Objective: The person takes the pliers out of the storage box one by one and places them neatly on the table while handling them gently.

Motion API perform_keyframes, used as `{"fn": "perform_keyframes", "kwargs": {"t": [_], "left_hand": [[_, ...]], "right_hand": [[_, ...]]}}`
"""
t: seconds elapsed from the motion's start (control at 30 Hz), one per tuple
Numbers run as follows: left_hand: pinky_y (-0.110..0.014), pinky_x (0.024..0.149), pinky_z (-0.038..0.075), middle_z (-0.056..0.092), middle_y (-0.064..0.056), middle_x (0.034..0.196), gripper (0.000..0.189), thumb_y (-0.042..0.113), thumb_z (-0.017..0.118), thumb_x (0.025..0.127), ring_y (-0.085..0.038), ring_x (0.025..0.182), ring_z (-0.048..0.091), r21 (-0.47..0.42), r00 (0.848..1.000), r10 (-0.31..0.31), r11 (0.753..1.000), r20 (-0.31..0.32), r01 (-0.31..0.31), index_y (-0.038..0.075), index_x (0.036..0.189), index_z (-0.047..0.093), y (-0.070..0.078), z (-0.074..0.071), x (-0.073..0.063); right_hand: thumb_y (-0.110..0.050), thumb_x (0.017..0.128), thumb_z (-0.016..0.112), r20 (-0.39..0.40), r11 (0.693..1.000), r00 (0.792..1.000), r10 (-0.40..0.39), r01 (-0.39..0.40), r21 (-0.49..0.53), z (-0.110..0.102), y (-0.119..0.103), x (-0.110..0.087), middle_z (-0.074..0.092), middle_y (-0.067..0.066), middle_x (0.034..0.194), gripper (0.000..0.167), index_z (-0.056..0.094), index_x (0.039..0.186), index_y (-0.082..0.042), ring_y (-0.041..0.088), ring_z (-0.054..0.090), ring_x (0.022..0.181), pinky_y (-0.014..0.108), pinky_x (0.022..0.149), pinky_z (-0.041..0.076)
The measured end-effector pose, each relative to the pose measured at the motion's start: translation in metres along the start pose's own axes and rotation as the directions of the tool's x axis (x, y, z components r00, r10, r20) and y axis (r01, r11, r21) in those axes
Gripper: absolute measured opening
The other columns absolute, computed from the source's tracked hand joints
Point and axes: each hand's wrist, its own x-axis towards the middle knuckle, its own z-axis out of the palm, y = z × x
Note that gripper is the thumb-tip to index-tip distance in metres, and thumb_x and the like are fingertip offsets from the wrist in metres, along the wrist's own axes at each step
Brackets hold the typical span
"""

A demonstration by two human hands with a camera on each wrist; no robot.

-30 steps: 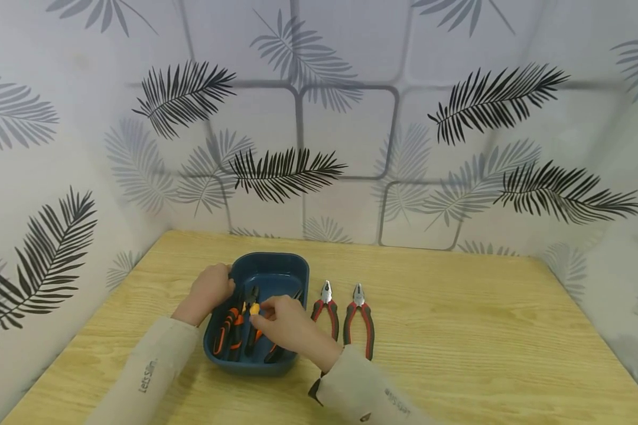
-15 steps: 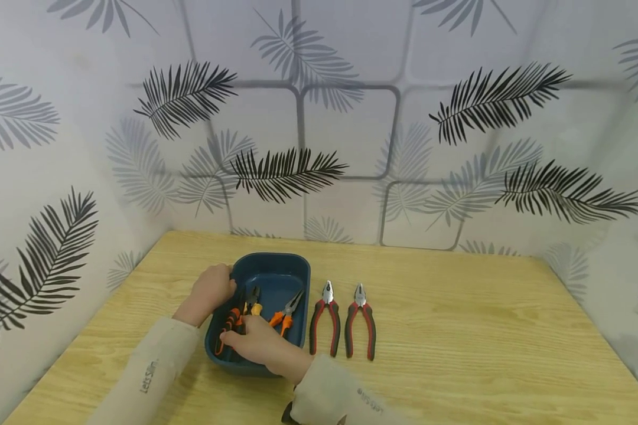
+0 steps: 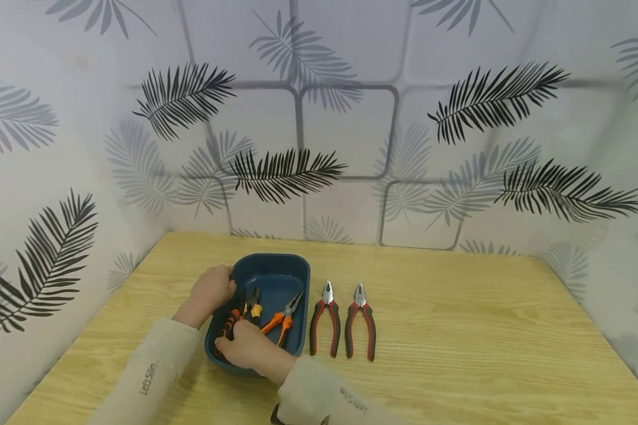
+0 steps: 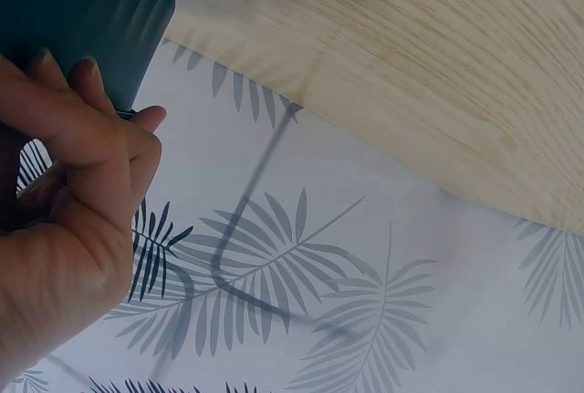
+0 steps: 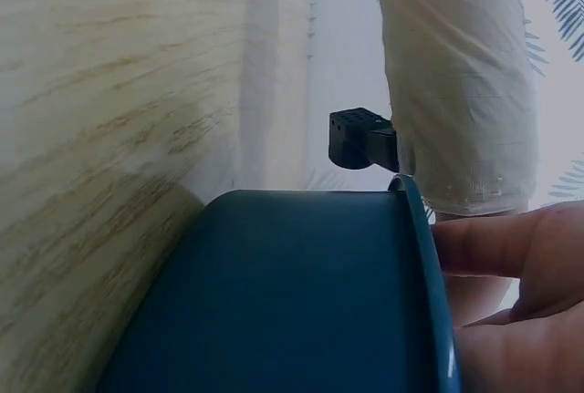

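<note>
Risk of a snag inside the blue bin (image 3: 277, 282), from tools lying close together: gripped at its left rim by the left hand (image 3: 211, 290), with the right hand (image 3: 252, 349) inside, above the black-and-orange tool (image 3: 231, 321), too hidden at the fingertips to tell spread from pinching. Could drag the yellow-and-black pliers (image 3: 256, 310) along, or knock the orange-handled needle-nose pliers (image 3: 287, 313), if lifting carelessly; could shove the bin against the nearer combination pliers (image 3: 327, 301) on the wooden table (image 3: 457, 330) by pressing unevenly.

tray (image 3: 279, 282): smooth plastic | pliers heads (image 3: 360, 295): shiny metal | table (image 3: 457, 324): wood-grain | sleeves (image 3: 151, 363): matt cloth
</note>
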Motion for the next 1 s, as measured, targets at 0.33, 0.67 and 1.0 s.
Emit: {"fn": "perform_keyframes", "kwargs": {"t": [0.33,0.67,1.0], "left_hand": [[-0.027,0.047,0.035,0.062,-0.033,0.108,0.043,0.002,0.051,0.088,-0.014,0.045,0.039,-0.014,1.000,0.007,1.000,-0.002,-0.007,-0.017,0.127,0.052,0.000,0.001,-0.001],[-0.030,0.050,0.038,0.060,-0.034,0.114,0.042,0.001,0.052,0.088,-0.018,0.051,0.045,-0.021,1.000,-0.003,1.000,-0.004,0.002,-0.017,0.126,0.053,-0.001,0.003,0.000],[-0.029,0.049,0.039,0.062,-0.034,0.108,0.042,0.002,0.052,0.089,-0.017,0.050,0.046,-0.011,1.000,0.003,1.000,0.001,-0.003,-0.018,0.126,0.052,0.002,0.000,-0.001]], "right_hand": [[-0.024,0.102,0.044,0.010,0.981,0.999,0.038,-0.035,-0.189,0.011,0.003,0.007,0.029,-0.001,0.046,0.044,0.046,0.062,-0.005,0.009,0.020,0.036,0.024,0.038,0.023],[-0.029,0.100,0.048,-0.057,0.970,0.996,0.073,-0.085,-0.226,0.011,0.000,0.007,0.048,0.010,0.067,0.058,0.036,0.142,0.009,0.015,0.033,0.041,0.028,0.045,0.033],[-0.027,0.096,0.059,-0.090,0.987,0.995,0.039,-0.052,-0.152,0.007,0.004,0.008,0.056,0.012,0.085,0.045,0.052,0.123,0.007,0.021,0.053,0.065,0.031,0.056,0.044]]}}
